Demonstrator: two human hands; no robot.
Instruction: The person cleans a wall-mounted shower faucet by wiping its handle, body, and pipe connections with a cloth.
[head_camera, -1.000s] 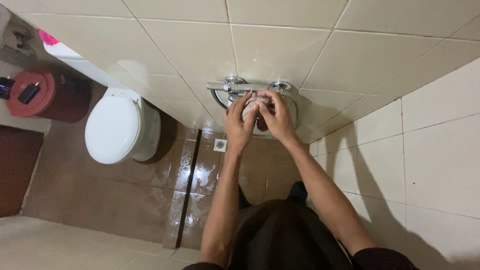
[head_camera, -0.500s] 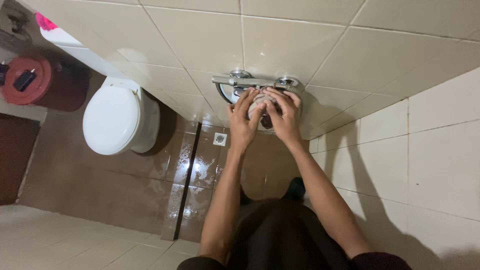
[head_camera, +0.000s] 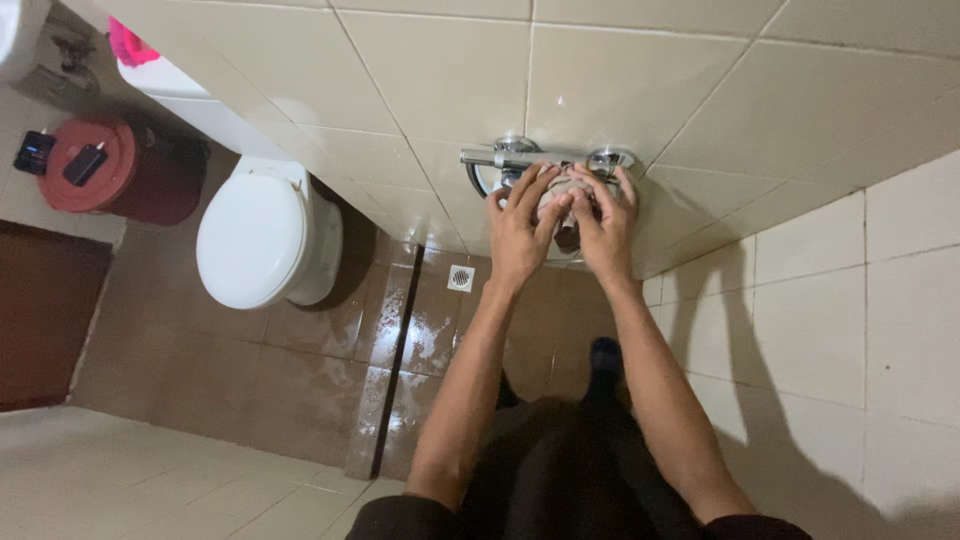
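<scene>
Both hands, left hand (head_camera: 520, 232) and right hand (head_camera: 603, 228), close their grip around a small pale lump, possibly soap (head_camera: 556, 205), just under the chrome wall tap (head_camera: 545, 158). I judge the work mid-way; I see no running water.

Polished chrome metal tap (head_camera: 545, 157), mirror-bright; glossy cream ceramic wall tiles (head_camera: 440, 70); brown floor tiles (head_camera: 300, 370) gleaming wet; smooth white plastic toilet lid (head_camera: 250, 240); glossy red plastic bin (head_camera: 110, 170); pale, matt, cloth-like wad (head_camera: 556, 200)
</scene>
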